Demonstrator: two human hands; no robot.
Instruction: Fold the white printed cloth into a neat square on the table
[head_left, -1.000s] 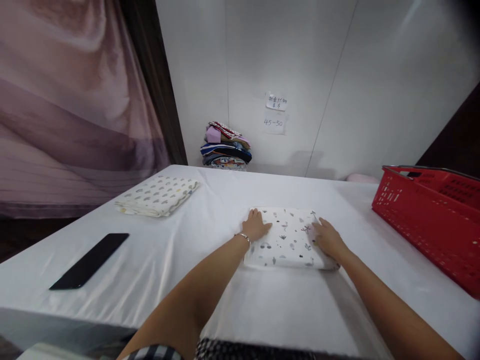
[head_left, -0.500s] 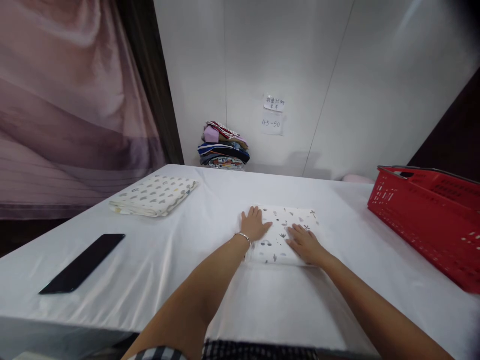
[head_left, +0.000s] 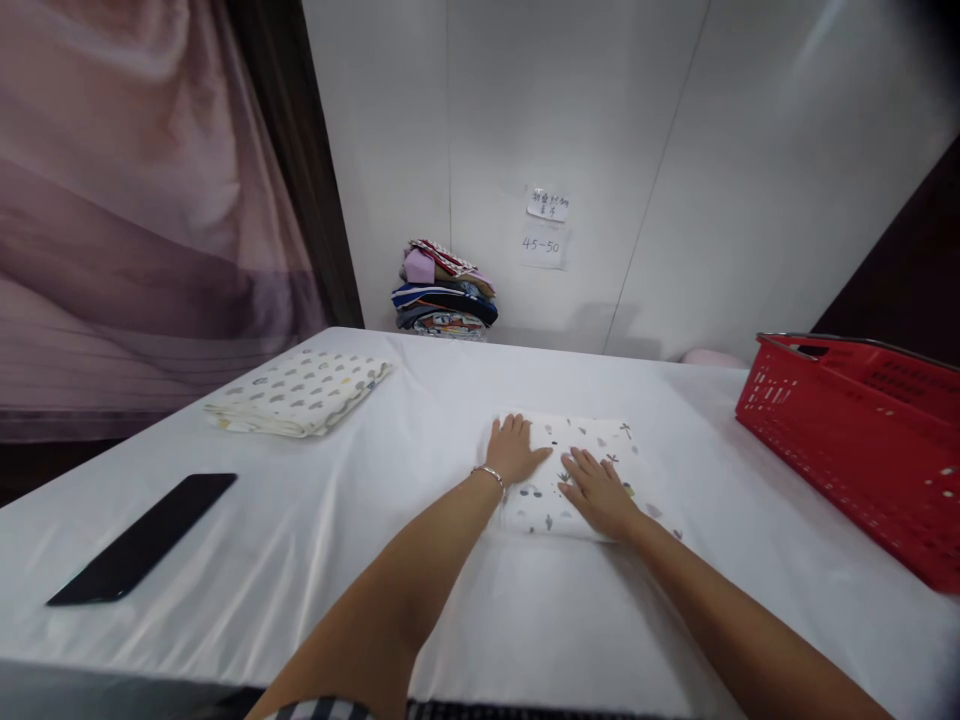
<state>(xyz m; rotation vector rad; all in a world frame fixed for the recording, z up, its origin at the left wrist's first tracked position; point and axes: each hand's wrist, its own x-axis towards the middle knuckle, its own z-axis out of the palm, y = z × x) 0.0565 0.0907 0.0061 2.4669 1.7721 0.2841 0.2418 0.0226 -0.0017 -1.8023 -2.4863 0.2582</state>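
A folded white cloth (head_left: pixel 544 515) printed with small grey plants and shapes lies flat on the table in front of me. My left hand (head_left: pixel 516 450), with a bracelet at the wrist, rests palm down on its left part, fingers stretched out. Over the middle of the same cloth my right hand (head_left: pixel 600 490) lies flat, its fingers spread. Neither hand grips anything. Parts of the print are covered by the hands.
Another folded cloth (head_left: pixel 304 392) with grey cloud-like prints lies at the left of the white-covered table (head_left: pixel 420 400). Nearer is a black phone-like slab (head_left: pixel 146 538). A red plastic basket (head_left: pixel 840 450) stands at the right. Behind the table rises a pile of folded fabrics (head_left: pixel 444 290).
My right hand has slid slightly left, towards my left hand, which has shifted a little right. The view has moved slightly.
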